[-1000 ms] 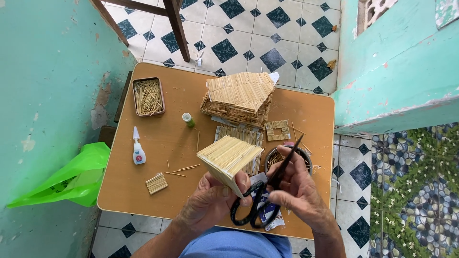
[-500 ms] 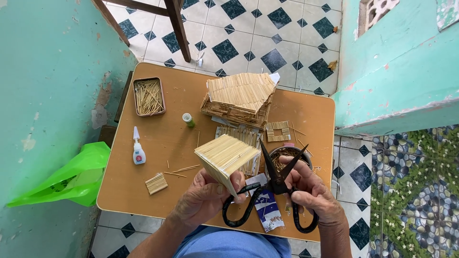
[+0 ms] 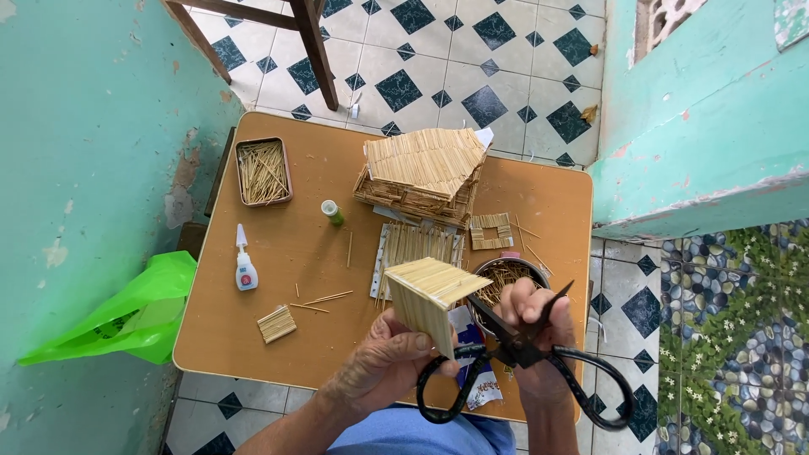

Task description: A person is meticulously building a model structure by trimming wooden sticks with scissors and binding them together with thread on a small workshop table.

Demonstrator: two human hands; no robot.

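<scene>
The left hand (image 3: 392,358) grips the folded pale matchstick panel (image 3: 430,299) over the surface's near edge, just left of the big black scissors (image 3: 522,350) clasped open in the right hand (image 3: 527,316).

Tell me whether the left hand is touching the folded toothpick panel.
Touching. The head view shows the left hand gripping the folded toothpick panel from below, thumb pressed against its lower side, while the right hand holds the black scissors beside it.

The chair (image 3: 286,34) is cut off by the top edge, only legs showing. The right hand (image 3: 527,324) hides part of the round tin (image 3: 506,274), and the stick panel (image 3: 425,299) covers the left hand's (image 3: 392,358) fingers.
</scene>
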